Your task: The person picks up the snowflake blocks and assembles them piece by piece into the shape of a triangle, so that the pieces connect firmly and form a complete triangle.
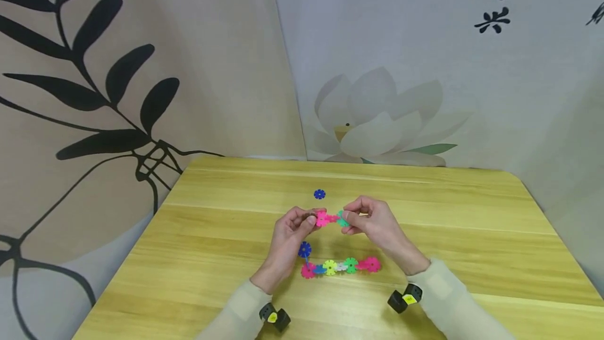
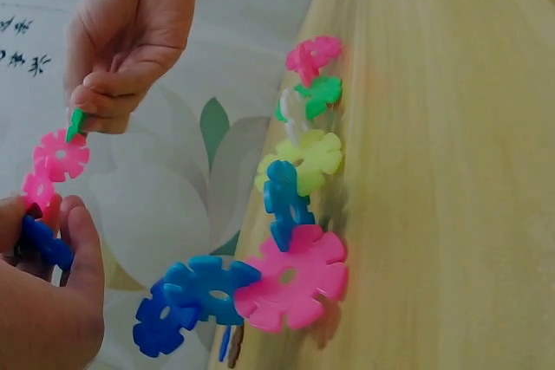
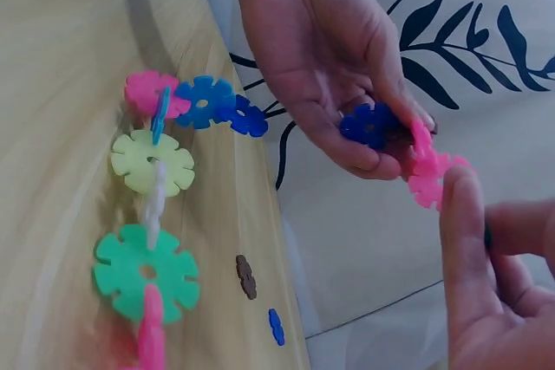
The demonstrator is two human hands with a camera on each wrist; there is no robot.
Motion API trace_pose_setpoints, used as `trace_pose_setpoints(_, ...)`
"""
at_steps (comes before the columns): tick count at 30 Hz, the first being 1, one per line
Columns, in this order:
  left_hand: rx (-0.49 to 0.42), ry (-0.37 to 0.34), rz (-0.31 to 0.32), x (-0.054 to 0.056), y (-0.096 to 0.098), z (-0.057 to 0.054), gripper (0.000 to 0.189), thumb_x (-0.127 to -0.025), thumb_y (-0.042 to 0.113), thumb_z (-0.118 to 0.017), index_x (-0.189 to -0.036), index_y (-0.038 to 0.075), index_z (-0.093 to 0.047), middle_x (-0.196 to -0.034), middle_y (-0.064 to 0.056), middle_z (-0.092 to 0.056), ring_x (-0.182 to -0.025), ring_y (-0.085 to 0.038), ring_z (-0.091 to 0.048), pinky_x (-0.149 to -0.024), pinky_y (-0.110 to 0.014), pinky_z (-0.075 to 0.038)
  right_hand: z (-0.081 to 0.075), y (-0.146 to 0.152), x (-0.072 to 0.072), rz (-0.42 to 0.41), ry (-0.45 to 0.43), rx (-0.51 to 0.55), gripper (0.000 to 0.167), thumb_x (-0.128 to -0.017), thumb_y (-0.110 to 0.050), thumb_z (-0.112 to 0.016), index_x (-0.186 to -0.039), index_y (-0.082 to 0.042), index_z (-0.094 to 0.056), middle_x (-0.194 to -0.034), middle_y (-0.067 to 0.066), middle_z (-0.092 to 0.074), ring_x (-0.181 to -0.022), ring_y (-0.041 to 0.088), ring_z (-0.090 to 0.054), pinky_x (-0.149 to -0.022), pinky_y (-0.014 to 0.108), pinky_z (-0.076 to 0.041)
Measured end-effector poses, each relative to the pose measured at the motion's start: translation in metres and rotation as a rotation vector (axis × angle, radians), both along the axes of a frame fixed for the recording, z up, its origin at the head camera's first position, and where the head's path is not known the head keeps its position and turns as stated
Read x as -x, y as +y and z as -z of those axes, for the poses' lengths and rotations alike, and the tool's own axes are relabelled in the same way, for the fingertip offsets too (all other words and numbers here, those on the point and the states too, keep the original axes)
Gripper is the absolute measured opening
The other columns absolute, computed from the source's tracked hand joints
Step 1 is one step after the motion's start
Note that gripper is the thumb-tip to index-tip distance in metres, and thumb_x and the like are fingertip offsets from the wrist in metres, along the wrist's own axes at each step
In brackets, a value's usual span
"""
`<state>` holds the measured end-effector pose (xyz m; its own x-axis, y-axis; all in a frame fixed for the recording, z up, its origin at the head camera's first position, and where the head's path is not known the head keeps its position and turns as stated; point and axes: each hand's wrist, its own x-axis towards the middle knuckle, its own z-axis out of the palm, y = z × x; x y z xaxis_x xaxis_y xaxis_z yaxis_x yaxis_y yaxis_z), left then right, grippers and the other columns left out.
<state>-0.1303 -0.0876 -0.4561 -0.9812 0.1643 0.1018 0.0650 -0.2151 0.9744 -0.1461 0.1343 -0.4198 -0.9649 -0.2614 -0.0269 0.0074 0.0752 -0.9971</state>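
Between both hands, in front of the torso, is a short chain of notched flower-shaped plastic discs. My left hand (image 1: 290, 235) grips its left end, where a dark blue disc (image 3: 368, 125) shows against the fingers. Two linked pink discs (image 2: 61, 156) form the middle. At the other end, my right hand (image 1: 377, 224) pinches a green disc (image 1: 343, 219) between thumb and fingers, which partly cover it. Below the hands on the table lies a longer linked chain with a yellow disc (image 1: 330, 267), a white disc (image 3: 156, 204), a green disc (image 3: 146, 273) and other pink and blue ones.
Beyond the hands, a loose blue disc (image 1: 319, 193) lies on the wooden table (image 1: 212, 256). Next to it is a loose brown disc (image 3: 246, 276). Behind the far edge stands a wall covering (image 1: 226, 56) printed with leaves and a lotus.
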Motion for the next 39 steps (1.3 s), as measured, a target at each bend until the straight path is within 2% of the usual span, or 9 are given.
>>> trace_pose_setpoints(6, -0.032, -0.048, -0.015, 0.001, 0.000, -0.002, 0.010, -0.104, 0.004, -0.060, -0.108, -0.006, -0.059, -0.130, -0.016, -0.069, -0.114, -0.023, -0.070, -0.103, -0.037, -0.054, 0.004, -0.003, 0.001, 0.014, -0.039, 0.058, 0.022, -0.101, -0.005, -0.065, -0.115, 0.011, -0.060, -0.103, 0.019, -0.065, -0.079, 0.023, -0.074, -0.079, 0.033, -0.063)
trace_pose_setpoints(13, -0.080, -0.081, -0.019, 0.003, 0.002, -0.004, 0.017, -0.104, 0.010, -0.062, -0.112, -0.004, -0.059, -0.131, -0.019, -0.068, -0.114, -0.023, -0.070, -0.100, -0.041, -0.056, 0.004, -0.003, 0.007, 0.021, -0.066, 0.053, 0.028, -0.102, -0.007, -0.063, -0.124, 0.010, -0.055, -0.103, 0.016, -0.067, -0.082, 0.021, -0.073, -0.080, 0.034, -0.063)
trace_pose_setpoints(17, -0.084, -0.129, -0.038, 0.002, 0.000, -0.004, 0.018, -0.105, 0.011, -0.061, -0.115, -0.003, -0.059, -0.130, -0.018, -0.069, -0.109, -0.022, -0.071, -0.099, -0.042, -0.056, 0.006, -0.002, 0.008, -0.005, -0.054, 0.020, 0.036, -0.106, -0.018, -0.060, -0.128, 0.010, -0.053, -0.105, 0.016, -0.067, -0.086, 0.028, -0.073, -0.080, 0.034, -0.063)
trace_pose_setpoints(20, -0.067, -0.168, -0.059, 0.001, -0.004, -0.003, 0.019, -0.105, 0.011, -0.060, -0.118, -0.002, -0.059, -0.128, -0.017, -0.070, -0.105, -0.021, -0.071, -0.099, -0.039, -0.057, 0.009, -0.002, 0.008, -0.037, -0.033, -0.022, 0.043, -0.110, -0.028, -0.054, -0.130, 0.010, -0.054, -0.109, 0.018, -0.066, -0.091, 0.032, -0.072, -0.080, 0.033, -0.062)
trace_pose_setpoints(23, -0.062, -0.198, -0.072, -0.001, -0.008, -0.001, 0.020, -0.107, 0.012, -0.057, -0.121, -0.001, -0.058, -0.127, -0.016, -0.070, -0.106, -0.021, -0.071, -0.100, -0.038, -0.056, 0.012, -0.003, 0.007, -0.063, -0.002, -0.055, 0.046, -0.111, -0.032, -0.049, -0.130, 0.009, -0.056, -0.114, 0.020, -0.065, -0.096, 0.034, -0.071, -0.083, 0.035, -0.062)
trace_pose_setpoints(27, -0.066, -0.209, -0.073, -0.001, -0.011, 0.001, 0.022, -0.107, 0.014, -0.057, -0.123, -0.001, -0.057, -0.127, -0.015, -0.071, -0.109, -0.023, -0.071, -0.101, -0.038, -0.055, 0.014, -0.003, 0.005, -0.091, 0.060, -0.124, 0.041, -0.107, -0.031, -0.059, -0.131, 0.002, -0.062, -0.118, 0.017, -0.069, -0.102, 0.036, -0.071, -0.090, 0.046, -0.060)
trace_pose_setpoints(31, -0.066, -0.202, -0.068, -0.001, -0.010, 0.001, 0.023, -0.106, 0.016, -0.059, -0.122, -0.001, -0.057, -0.130, -0.016, -0.070, -0.111, -0.023, -0.070, -0.102, -0.038, -0.055, 0.014, -0.004, 0.003, -0.094, 0.116, -0.217, 0.038, -0.100, -0.029, -0.071, -0.130, -0.006, -0.068, -0.118, 0.009, -0.072, -0.104, 0.032, -0.070, -0.092, 0.048, -0.059)
trace_pose_setpoints(35, -0.069, -0.193, -0.073, -0.001, -0.009, 0.000, 0.021, -0.107, 0.016, -0.059, -0.120, 0.000, -0.057, -0.130, -0.015, -0.070, -0.112, -0.024, -0.070, -0.102, -0.038, -0.055, 0.014, -0.006, 0.004, -0.056, 0.168, -0.258, 0.035, -0.098, -0.027, -0.073, -0.127, -0.007, -0.072, -0.116, 0.007, -0.074, -0.101, 0.025, -0.071, -0.087, 0.043, -0.060)
trace_pose_setpoints(39, -0.090, -0.195, -0.095, -0.001, -0.008, -0.002, 0.015, -0.107, 0.013, -0.057, -0.118, 0.002, -0.057, -0.128, -0.015, -0.070, -0.112, -0.023, -0.070, -0.102, -0.037, -0.055, 0.014, -0.010, 0.007, -0.052, 0.211, -0.272, 0.033, -0.099, -0.025, -0.073, -0.125, -0.005, -0.073, -0.115, 0.008, -0.075, -0.097, 0.021, -0.071, -0.083, 0.035, -0.060)
